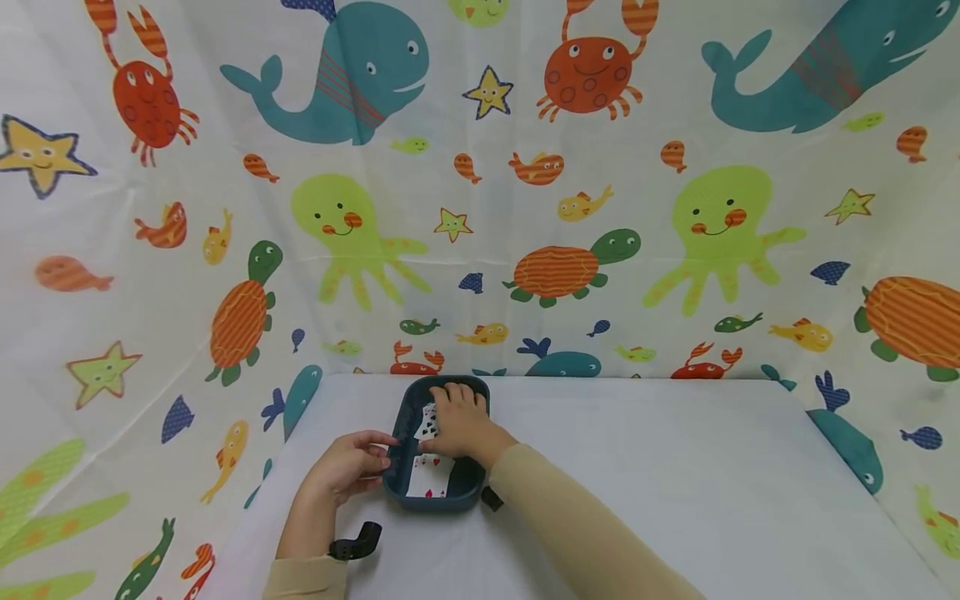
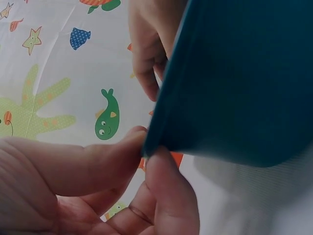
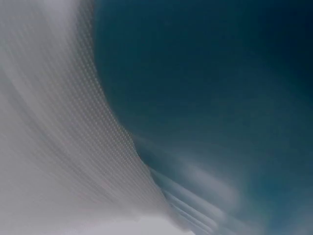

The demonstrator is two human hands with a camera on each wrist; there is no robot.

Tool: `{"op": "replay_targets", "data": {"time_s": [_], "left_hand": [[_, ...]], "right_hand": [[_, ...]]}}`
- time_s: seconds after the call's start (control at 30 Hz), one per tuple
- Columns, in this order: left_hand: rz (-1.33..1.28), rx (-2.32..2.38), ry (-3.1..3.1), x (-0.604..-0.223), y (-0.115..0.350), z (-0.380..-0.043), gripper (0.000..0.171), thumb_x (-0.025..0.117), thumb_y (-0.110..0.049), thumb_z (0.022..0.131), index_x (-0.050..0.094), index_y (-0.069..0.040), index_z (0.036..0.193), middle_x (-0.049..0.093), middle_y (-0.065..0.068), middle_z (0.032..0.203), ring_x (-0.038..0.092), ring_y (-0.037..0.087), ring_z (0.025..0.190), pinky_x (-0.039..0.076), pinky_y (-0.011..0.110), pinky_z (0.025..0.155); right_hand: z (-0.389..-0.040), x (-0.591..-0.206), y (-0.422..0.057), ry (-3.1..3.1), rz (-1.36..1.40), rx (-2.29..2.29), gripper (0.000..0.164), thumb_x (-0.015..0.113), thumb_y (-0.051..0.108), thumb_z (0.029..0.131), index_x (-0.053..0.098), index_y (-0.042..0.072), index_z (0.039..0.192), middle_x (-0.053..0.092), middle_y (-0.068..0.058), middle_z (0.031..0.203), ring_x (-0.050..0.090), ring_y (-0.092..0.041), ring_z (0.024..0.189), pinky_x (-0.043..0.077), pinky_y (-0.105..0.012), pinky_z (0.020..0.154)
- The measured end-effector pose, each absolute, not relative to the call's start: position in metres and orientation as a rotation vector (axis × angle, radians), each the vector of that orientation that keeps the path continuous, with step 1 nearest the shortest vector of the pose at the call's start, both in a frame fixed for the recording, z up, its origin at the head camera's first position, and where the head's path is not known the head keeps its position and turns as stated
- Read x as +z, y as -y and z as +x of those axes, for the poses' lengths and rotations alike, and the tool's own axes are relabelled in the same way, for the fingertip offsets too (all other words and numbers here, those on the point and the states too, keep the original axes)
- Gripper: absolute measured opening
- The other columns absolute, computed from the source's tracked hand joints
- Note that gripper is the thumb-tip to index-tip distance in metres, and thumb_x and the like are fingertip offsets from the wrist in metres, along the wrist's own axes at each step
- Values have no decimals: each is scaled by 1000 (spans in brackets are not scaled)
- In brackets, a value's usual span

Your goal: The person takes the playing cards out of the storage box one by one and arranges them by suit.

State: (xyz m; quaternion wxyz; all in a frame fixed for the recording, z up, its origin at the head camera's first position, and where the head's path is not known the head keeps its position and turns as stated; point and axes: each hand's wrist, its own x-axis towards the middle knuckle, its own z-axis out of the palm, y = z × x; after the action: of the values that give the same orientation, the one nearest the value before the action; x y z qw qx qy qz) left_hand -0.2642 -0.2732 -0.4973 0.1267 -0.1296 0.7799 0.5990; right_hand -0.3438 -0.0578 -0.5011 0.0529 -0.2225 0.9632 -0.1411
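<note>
A dark blue-green rectangular tray [image 1: 437, 504] lies on the white table, with playing cards inside it. One card with red pips [image 1: 431, 477] lies in the near part, and a card with black pips [image 1: 427, 423] shows farther back. My left hand [image 1: 351, 463] pinches the tray's left rim between thumb and fingers, seen close in the left wrist view. My right hand [image 1: 463, 427] reaches into the tray over the black-pip card, partly covering it. Its fingertips point down, and whether they grip a card is hidden. Only the tray's outer wall [image 3: 205, 98] fills the right wrist view.
The white tabletop [image 1: 637, 467] extends to the right of the tray. Behind and at the sides hangs a white cloth [image 1: 510, 242] printed with sea animals. A black strap mount [image 1: 357, 543] sits on the left wrist.
</note>
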Motion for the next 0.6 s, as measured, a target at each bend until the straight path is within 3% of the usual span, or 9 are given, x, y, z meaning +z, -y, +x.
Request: {"op": "replay_targets", "data": {"time_s": [0.6], "left_hand": [[-366,1773,-2223,-501,278,-268,36,67,-1,98,69,-2,134,65,8,93,63,21,75,59,28,69]], "right_hand": [[-360,-518,64,-2883,-648,-358,97,82,63,86,43,14,160,46,-14,161,41,-35,147,34,-61,127]]}}
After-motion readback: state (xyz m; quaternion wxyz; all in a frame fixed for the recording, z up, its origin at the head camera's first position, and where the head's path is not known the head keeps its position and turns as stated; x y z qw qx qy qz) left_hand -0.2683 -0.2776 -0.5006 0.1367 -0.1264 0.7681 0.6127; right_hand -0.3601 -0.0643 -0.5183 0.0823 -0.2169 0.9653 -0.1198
